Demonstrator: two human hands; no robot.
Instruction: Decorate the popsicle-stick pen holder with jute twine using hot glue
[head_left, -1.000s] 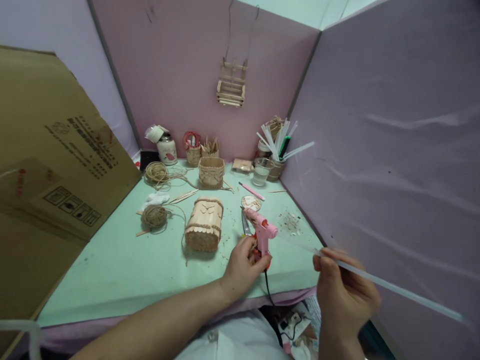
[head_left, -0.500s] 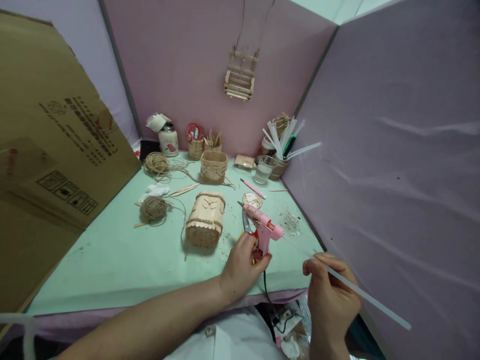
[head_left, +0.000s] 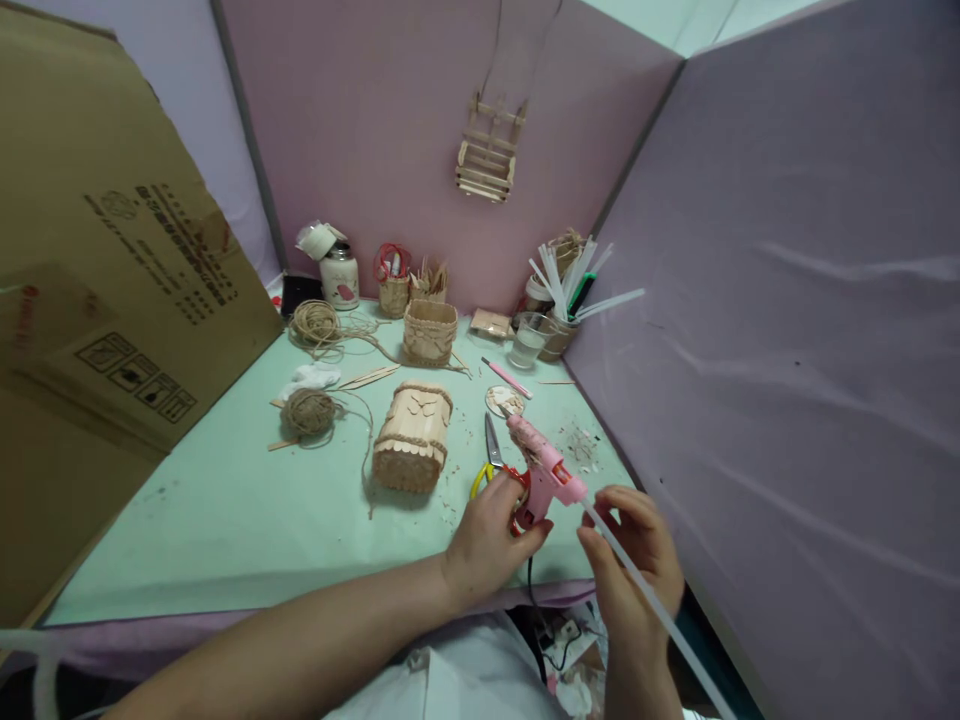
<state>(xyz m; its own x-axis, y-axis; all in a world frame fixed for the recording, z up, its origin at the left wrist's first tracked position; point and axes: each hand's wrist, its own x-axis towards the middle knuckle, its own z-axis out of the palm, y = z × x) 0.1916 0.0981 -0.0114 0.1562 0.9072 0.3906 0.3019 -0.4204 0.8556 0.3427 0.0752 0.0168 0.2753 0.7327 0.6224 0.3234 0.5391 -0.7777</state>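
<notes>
My left hand (head_left: 484, 540) grips a pink hot glue gun (head_left: 546, 468) by its handle, with the nozzle tilted up to the left. A long translucent glue stick (head_left: 637, 580) sticks out of the gun's back end. My right hand (head_left: 637, 560) is curled loosely around this stick, thumb and fingers close behind the gun. Scissors (head_left: 491, 445) with red and yellow handles lie beside my left hand, partly hidden by it. Left of them, a wooden-stick barrel (head_left: 412, 440) trimmed with rope lies on its side. A small round decorated disc (head_left: 504, 401) lies beyond the nozzle.
Twine balls (head_left: 309, 413) and a twine coil (head_left: 315, 328) lie at left on the green tabletop (head_left: 225, 530). A small wooden basket (head_left: 430, 333) stands behind. Spare glue sticks (head_left: 559, 280) fill a cup at back right. A large cardboard box (head_left: 120, 330) borders the left.
My right hand has moved left along the glue stick, close to the gun, its fingers loosening. The glue gun has shifted slightly right and down, uncovering more of the scissors.
</notes>
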